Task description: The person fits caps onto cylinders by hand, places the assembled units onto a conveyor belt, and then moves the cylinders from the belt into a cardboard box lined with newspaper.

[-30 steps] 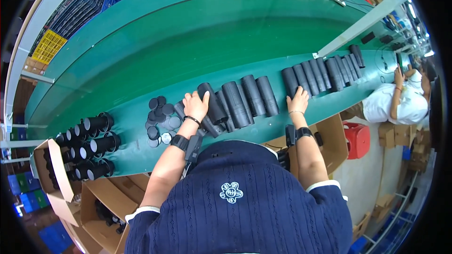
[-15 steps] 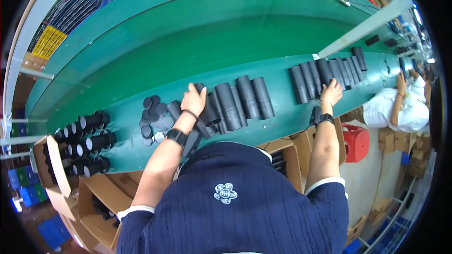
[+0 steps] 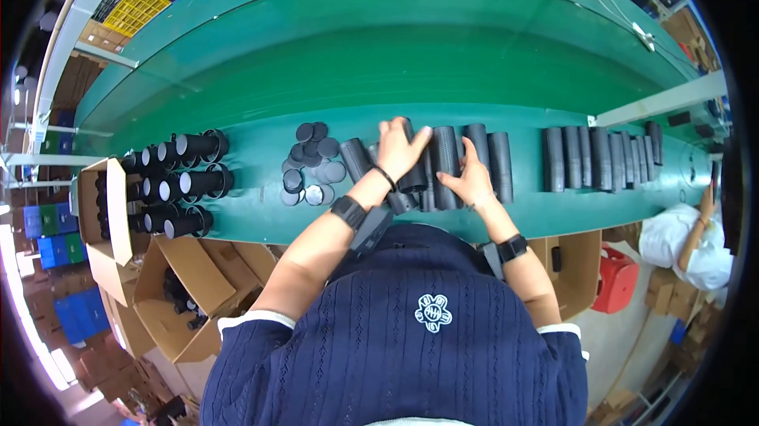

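Black plastic tubes lie in a cluster on the green bench in front of me. My left hand (image 3: 398,152) is wrapped round one black tube (image 3: 413,178), with its thumb toward the right. Just right of it, my right hand (image 3: 472,179) reaches over the cluster, thumb and fingers spread, beside a textured black tube (image 3: 446,159). Whether its fingertips touch that tube I cannot tell. Another black tube (image 3: 500,165) lies to the right of my right hand. Left of my left hand is a loose pile of black round discs (image 3: 313,159), some with paler faces.
Black cylinders with pale ends (image 3: 202,182) stand in rows at the left. A separate row of black tubes (image 3: 594,156) lies at the right, near a metal post (image 3: 664,102). Open cardboard boxes (image 3: 178,299) sit below the bench edge. A red stool (image 3: 616,280) and a co-worker are at the right.
My right hand has left the right-hand row of tubes and moved left to the middle cluster. My left hand stays on its tube. The whole view has shifted.
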Demonstrator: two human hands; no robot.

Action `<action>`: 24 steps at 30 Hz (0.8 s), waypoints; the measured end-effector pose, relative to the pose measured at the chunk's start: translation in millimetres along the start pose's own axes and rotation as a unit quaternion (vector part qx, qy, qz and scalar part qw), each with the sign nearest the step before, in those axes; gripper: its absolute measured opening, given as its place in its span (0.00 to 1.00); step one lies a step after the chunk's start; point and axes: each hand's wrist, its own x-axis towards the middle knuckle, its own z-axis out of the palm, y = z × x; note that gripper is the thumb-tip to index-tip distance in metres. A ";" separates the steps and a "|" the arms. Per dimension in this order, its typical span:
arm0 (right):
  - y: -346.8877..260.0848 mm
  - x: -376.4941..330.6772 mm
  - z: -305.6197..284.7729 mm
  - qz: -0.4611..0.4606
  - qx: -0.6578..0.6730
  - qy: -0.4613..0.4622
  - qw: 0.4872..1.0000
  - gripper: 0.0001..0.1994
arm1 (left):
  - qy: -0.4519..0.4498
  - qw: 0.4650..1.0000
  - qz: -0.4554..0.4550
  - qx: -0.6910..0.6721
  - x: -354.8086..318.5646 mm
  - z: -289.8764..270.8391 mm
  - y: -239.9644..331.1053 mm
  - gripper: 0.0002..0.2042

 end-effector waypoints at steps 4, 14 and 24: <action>6.4 -17.7 6.2 -0.205 0.203 0.010 0.957 0.40 | -0.234 0.883 0.099 -0.394 -39.5 -22.2 29.1 0.25; -35.1 -36.4 -23.2 -0.253 0.509 -0.090 0.818 0.18 | -0.113 0.902 0.387 -0.157 -81.4 -69.0 52.7 0.32; -30.3 -40.8 -20.1 -0.303 0.485 -0.037 0.820 0.19 | -0.049 0.889 0.427 -0.158 -83.9 -60.9 61.2 0.27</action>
